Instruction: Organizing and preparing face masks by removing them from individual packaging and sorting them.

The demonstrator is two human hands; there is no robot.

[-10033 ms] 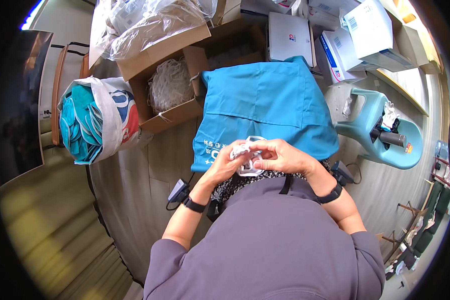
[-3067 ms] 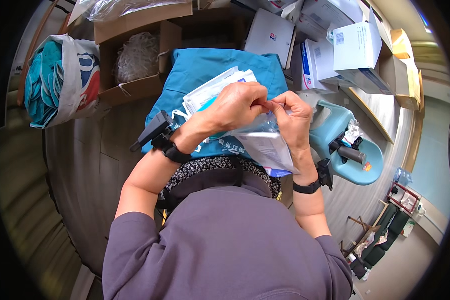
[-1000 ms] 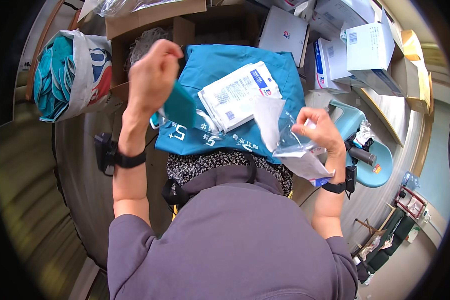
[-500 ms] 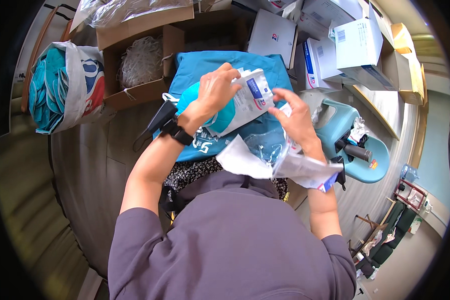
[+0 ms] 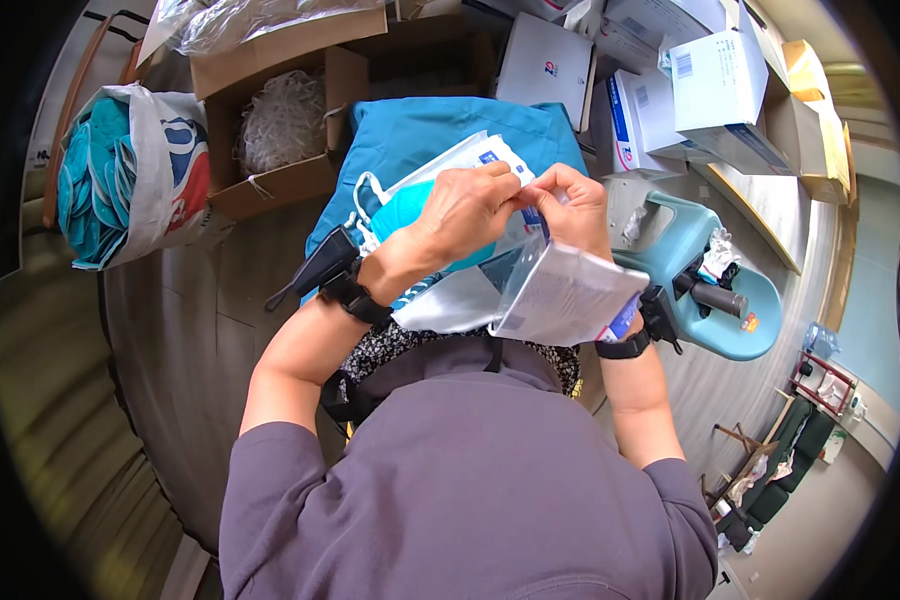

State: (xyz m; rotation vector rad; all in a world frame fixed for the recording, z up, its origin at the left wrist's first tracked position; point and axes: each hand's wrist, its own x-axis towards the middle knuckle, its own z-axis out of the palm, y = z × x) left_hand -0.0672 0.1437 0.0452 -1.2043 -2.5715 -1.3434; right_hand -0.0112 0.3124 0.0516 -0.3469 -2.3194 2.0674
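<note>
On a blue cloth (image 5: 425,120) over my lap lies a white packet with a blue label (image 5: 458,155). A teal cup-shaped face mask (image 5: 402,210) with white straps rests against it, partly under my left hand (image 5: 467,208). That hand is closed, its fingertips pinching the packet's edge. My right hand (image 5: 573,205) meets it there, thumb and fingers pinched together at the same edge. A second white packet with a clear side (image 5: 575,298) hangs below my right hand, over the wrist. How it is held is hidden.
To the left stand a bag full of teal masks (image 5: 100,180) and a cardboard box (image 5: 270,190) with white straps. White cartons (image 5: 720,90) are stacked at the far right. A blue plastic stool (image 5: 740,325) holding a dark cylinder (image 5: 718,298) is beside my right arm.
My right hand has moved left and closed from spread fingers to a pinch beside my left hand. My left hand has shifted right and down. The hanging packet has swung left.
</note>
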